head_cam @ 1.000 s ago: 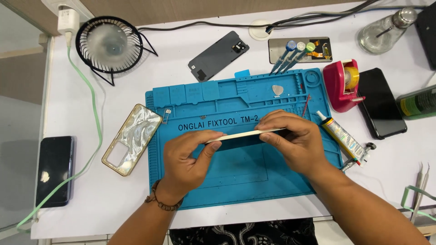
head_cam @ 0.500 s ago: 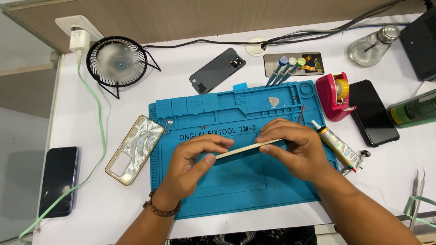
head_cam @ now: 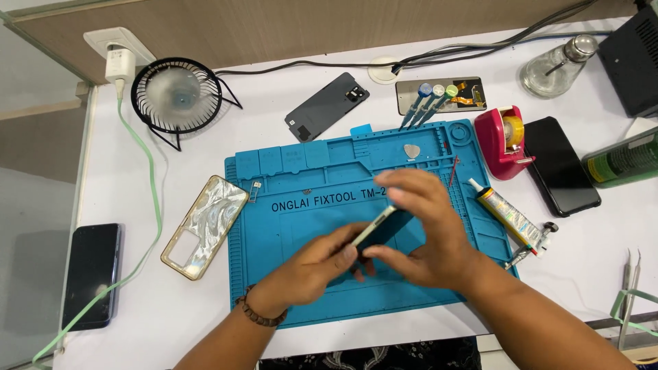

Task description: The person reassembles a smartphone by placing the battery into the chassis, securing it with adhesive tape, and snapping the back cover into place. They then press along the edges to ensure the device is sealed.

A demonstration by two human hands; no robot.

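Both the left hand (head_cam: 322,264) and right hand (head_cam: 428,229) grasp a dark phone (head_cam: 379,228), apparently tilted on edge, above the blue mat (head_cam: 288,226).

The work mat (head_cam: 288,281) looks like matt blue silicone with moulded ridges and trays. Under it the bench (head_cam: 178,315) is smooth white laminate with a faint sheen; its back edge is wood-grain board (head_cam: 308,27). The phone (head_cam: 378,229) held between both hands shows a glossy dark face and a pale metallic rim. The phone case (head_cam: 204,226) is glossy, marbled plastic. The fan (head_cam: 175,96) has a black wire cage. The bottle (head_cam: 558,68) is clear glass with a metal cap.
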